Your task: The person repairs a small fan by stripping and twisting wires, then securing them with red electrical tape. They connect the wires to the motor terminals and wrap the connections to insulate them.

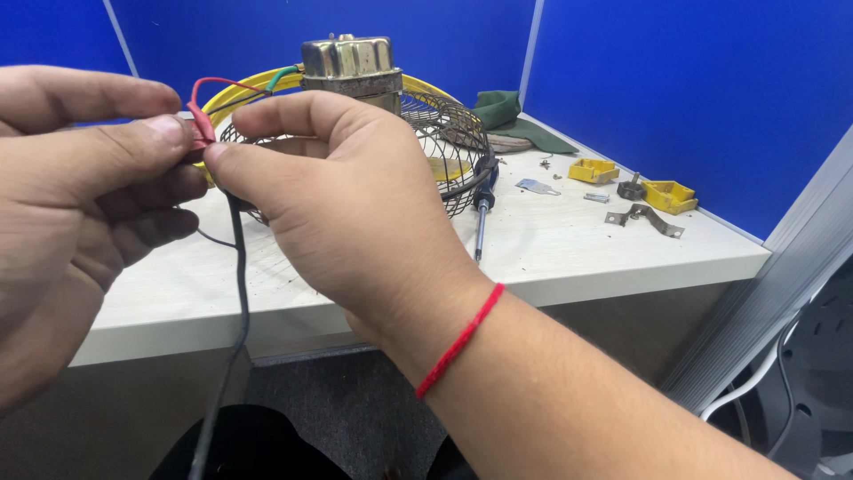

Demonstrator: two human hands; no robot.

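A pale laminate bench (pixel 569 253) spans the middle of the frame, backed by blue partition panels. On it, upper centre, stands a dark wire fan cage with a yellow rim (pixel 444 147) and a brass-coloured metal motor housing (pixel 349 60). The left hand (pixel 80 204) and the right hand (pixel 346 213) meet at upper left — fingers of both pressed together, pinching a thin red wire (pixel 203 124). A black-handled screwdriver (pixel 482 209) lies at centre — small yellow plastic pieces (pixel 657 188) sit right.
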